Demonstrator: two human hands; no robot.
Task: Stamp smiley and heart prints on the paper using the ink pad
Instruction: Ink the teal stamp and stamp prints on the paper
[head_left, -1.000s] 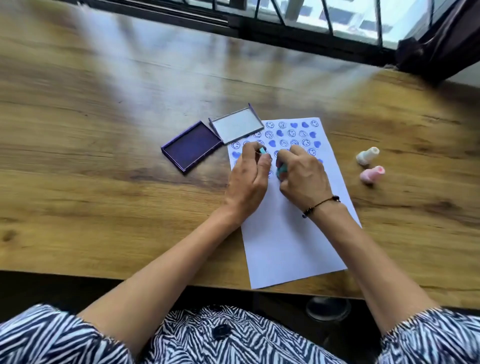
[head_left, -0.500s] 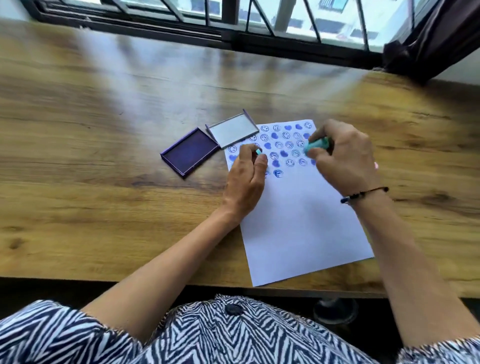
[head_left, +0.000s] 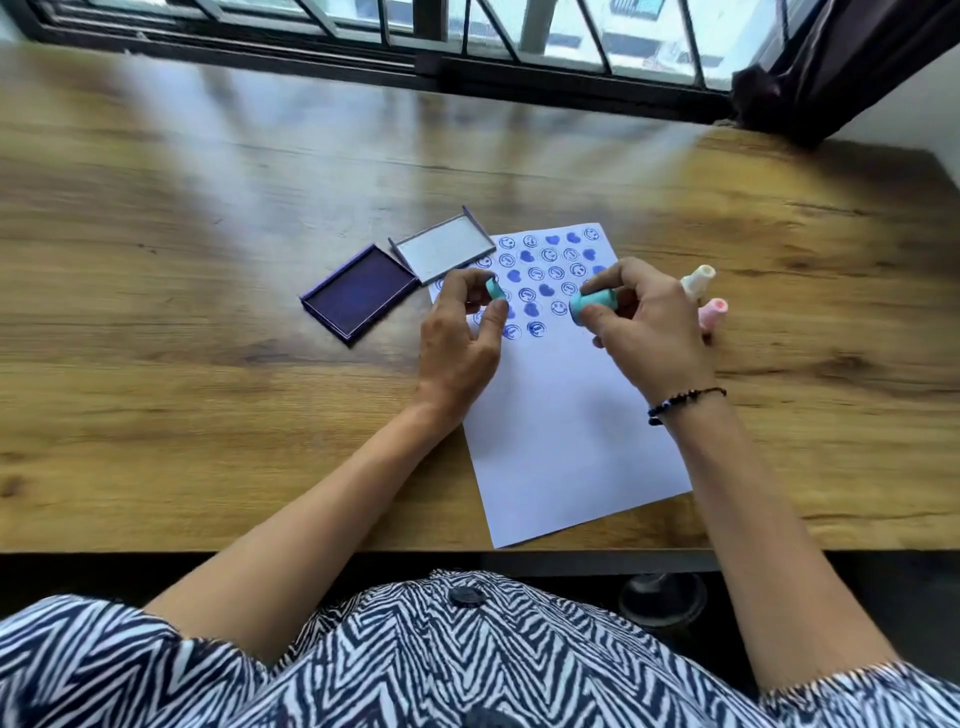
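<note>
A white paper (head_left: 566, 415) lies on the wooden table (head_left: 208, 389), its upper part covered with blue smiley and heart prints. My left hand (head_left: 460, 338) pinches a small teal cap (head_left: 495, 289) over the paper's left edge. My right hand (head_left: 644, 327) holds a teal stamp (head_left: 592, 303) on its side above the prints, its end turned toward the left hand. The open purple ink pad (head_left: 361, 293) lies left of the paper with its lid (head_left: 441, 249) beside it.
A cream stamp (head_left: 698, 279) and a pink stamp (head_left: 712, 313) lie on the table just right of the paper, partly behind my right hand. A window frame (head_left: 467, 67) runs along the table's far edge. The table's near edge is close to my body.
My right hand lifted the teal stamp off the paper, swung right, then came back toward the middle. The left hand rose slightly with the cap. The camera view shifted.
</note>
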